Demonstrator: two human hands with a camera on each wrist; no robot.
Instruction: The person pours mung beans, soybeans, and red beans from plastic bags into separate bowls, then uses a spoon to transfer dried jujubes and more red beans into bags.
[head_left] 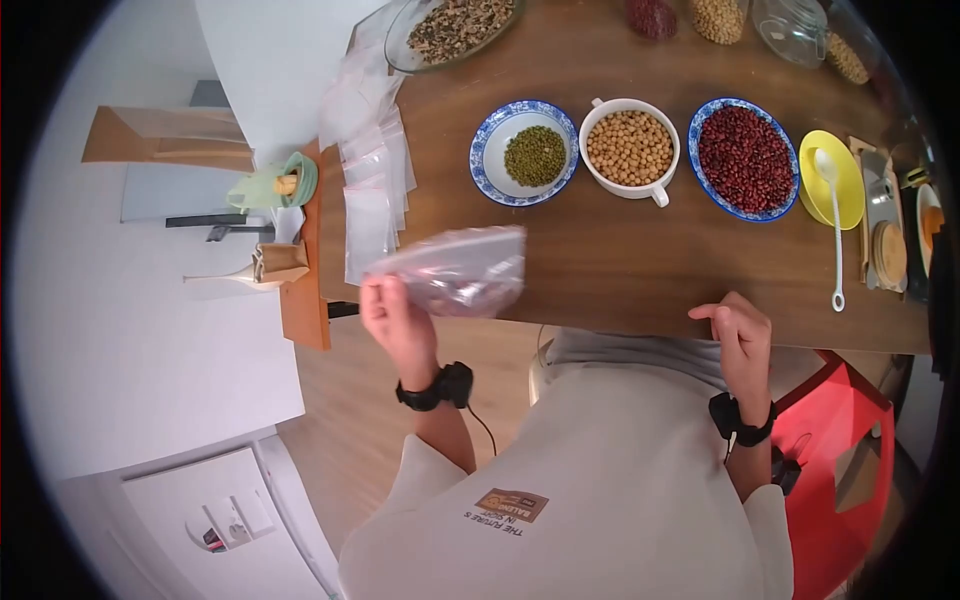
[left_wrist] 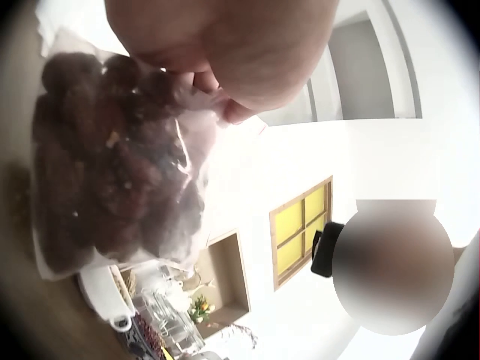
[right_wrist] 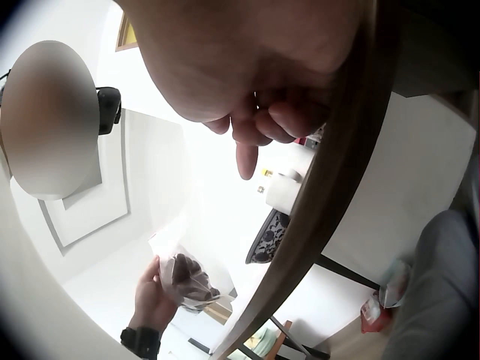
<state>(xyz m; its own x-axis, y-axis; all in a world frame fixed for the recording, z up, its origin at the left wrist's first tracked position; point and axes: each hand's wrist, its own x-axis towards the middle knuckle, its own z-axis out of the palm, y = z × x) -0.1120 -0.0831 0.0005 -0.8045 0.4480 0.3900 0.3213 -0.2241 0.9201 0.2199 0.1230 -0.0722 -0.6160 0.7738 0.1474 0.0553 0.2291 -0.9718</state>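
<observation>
At the table's left front edge, my left hand (head_left: 396,318) grips a clear plastic bag (head_left: 465,270) by one corner. The left wrist view shows dark red, wrinkled dried fruit like red dates (left_wrist: 112,172) filling this bag. My right hand (head_left: 742,335) rests at the front edge of the table, its fingers loosely curled with one pointing out, and holds nothing. Flat empty zip bags (head_left: 370,225) lie in an overlapping row beyond the left hand. Nearest the held bag is a blue-rimmed bowl of green mung beans (head_left: 535,155).
A white two-handled bowl of chickpeas (head_left: 630,148), a blue-rimmed dish of red beans (head_left: 745,160) and a yellow bowl (head_left: 845,195) with a white spoon (head_left: 833,230) line the table (head_left: 600,260). A glass bowl (head_left: 400,50) and jars (head_left: 790,25) stand at the back. A red chair (head_left: 830,470) is at right.
</observation>
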